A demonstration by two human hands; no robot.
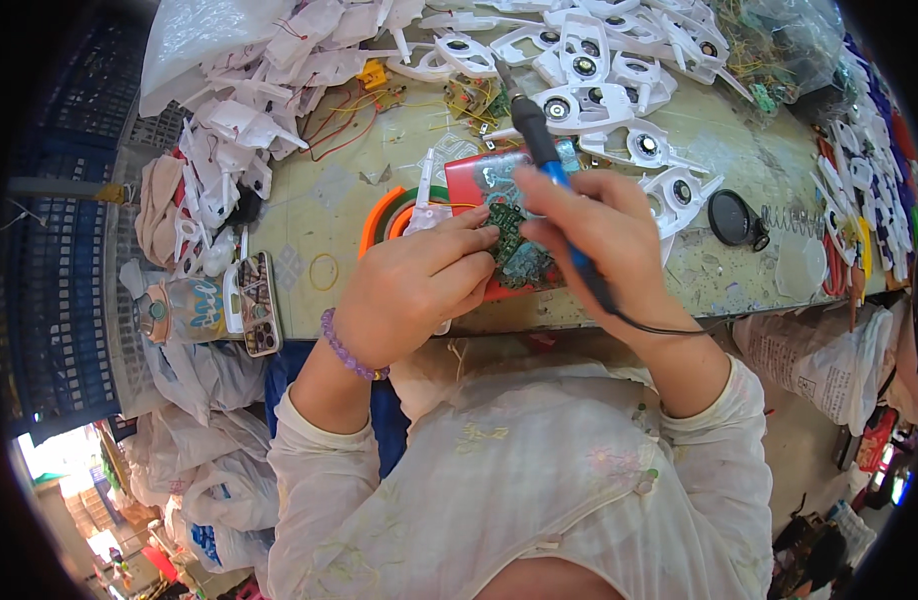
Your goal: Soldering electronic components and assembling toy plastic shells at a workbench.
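Observation:
My right hand [614, 240] is closed round a soldering iron [547, 155] with a blue grip. Its dark front end points away from me, and its black cable runs back past my wrist. My left hand [419, 280], with a purple bead bracelet at the wrist, has its fingertips pressed on a small green circuit board [506, 232]. The thumb side of that hand is hidden. More boards in a clear bluish wrap [527, 264] lie beside it, over a red sheet [463, 178]. A white plastic part [426, 195] with a thin stem lies just beyond my left fingers.
White plastic housings [584, 70] with round speaker-like discs spread across the back. More white parts [244, 125] are heaped at left. Orange rings [374, 222] lie beside my left hand. A phone [260, 305] rests near the left edge; a black round lid [731, 216] and spring [791, 221] lie right.

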